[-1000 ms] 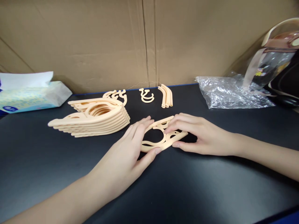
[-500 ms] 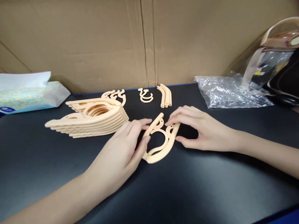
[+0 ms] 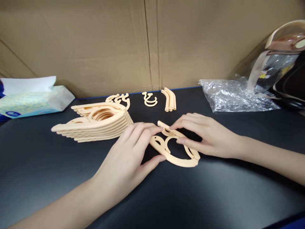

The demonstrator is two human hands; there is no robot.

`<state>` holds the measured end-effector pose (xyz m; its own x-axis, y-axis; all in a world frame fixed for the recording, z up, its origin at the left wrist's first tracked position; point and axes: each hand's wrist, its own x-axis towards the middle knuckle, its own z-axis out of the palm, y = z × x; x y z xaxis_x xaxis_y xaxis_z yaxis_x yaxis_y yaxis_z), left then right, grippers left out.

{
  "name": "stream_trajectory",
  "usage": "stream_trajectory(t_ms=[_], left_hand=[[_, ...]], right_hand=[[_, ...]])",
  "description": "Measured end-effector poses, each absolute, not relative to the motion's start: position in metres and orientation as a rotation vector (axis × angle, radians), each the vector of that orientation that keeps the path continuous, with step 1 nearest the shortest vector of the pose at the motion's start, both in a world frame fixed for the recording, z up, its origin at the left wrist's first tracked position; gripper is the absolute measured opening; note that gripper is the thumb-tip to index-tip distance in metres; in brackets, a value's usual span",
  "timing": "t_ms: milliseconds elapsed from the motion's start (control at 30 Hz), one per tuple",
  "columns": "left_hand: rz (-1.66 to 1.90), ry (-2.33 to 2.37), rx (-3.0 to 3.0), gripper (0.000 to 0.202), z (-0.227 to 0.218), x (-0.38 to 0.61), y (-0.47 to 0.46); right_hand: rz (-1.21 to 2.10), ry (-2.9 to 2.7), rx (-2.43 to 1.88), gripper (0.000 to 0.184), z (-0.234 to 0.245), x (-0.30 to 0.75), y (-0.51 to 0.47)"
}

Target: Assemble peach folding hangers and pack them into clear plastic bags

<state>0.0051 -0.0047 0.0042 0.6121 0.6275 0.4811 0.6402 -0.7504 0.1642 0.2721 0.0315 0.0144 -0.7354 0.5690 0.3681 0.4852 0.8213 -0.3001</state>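
Note:
A peach plastic hanger piece (image 3: 177,157) lies flat on the black table (image 3: 214,190) between my hands. My left hand (image 3: 130,152) rests on its left end, fingers curled over it and thumb under its lower edge. My right hand (image 3: 205,135) grips its right side, fingertips on the upper arm and thumb inside the opening. A stack of several matching hanger pieces (image 3: 95,124) sits to the left, close to my left hand.
Loose peach hooks (image 3: 149,98) and a bundle of curved strips (image 3: 169,99) lie at the back by the cardboard wall (image 3: 143,44). A tissue pack (image 3: 30,98) is at far left. Crumpled clear plastic (image 3: 233,95) and a bag (image 3: 283,63) stand at right.
The hanger piece has been turned on the table between both hands: from lying roughly level, through standing steeply, to pointing down to the right. Both hands stayed on it.

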Motion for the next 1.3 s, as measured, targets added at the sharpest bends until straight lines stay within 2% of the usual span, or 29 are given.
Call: stream_trajectory(t_ms=[167, 233, 367, 433, 567, 667, 767, 1300], left_hand=[[-0.761, -1.079, -2.902, 0.075, -0.002, 0.001, -0.008], [-0.681, -1.115, -2.978, 0.084, -0.003, 0.0, -0.008], [-0.694, -1.122, -3.056, 0.076, -0.002, -0.001, -0.009], [-0.737, -1.072, -3.005, 0.071, 0.001, 0.001, -0.009], [-0.755, -0.891, -2.8, 0.06, 0.01, 0.003, -0.008], [-0.75, -0.844, -2.676, 0.058, 0.016, 0.003, -0.007], [-0.749, -0.832, -2.632, 0.059, 0.017, 0.002, -0.007], [-0.758, -0.816, -2.728, 0.068, 0.011, 0.001, -0.008]], right_hand=[[0.466, -2.653, -0.577, 0.05, 0.013, 0.271, 0.027], [0.503, -2.646, -0.572, 0.055, 0.014, 0.27, 0.025], [0.468, -2.516, -0.777, 0.038, 0.018, 0.272, 0.027], [0.521, -2.445, -0.922, 0.035, 0.021, 0.273, 0.03], [0.994, -2.306, -1.028, 0.042, 0.024, 0.274, 0.033], [1.386, -2.109, -0.971, 0.044, 0.027, 0.272, 0.031], [1.596, -1.961, -0.918, 0.041, 0.03, 0.27, 0.028], [1.864, -1.831, -0.856, 0.027, 0.027, 0.263, 0.021]])
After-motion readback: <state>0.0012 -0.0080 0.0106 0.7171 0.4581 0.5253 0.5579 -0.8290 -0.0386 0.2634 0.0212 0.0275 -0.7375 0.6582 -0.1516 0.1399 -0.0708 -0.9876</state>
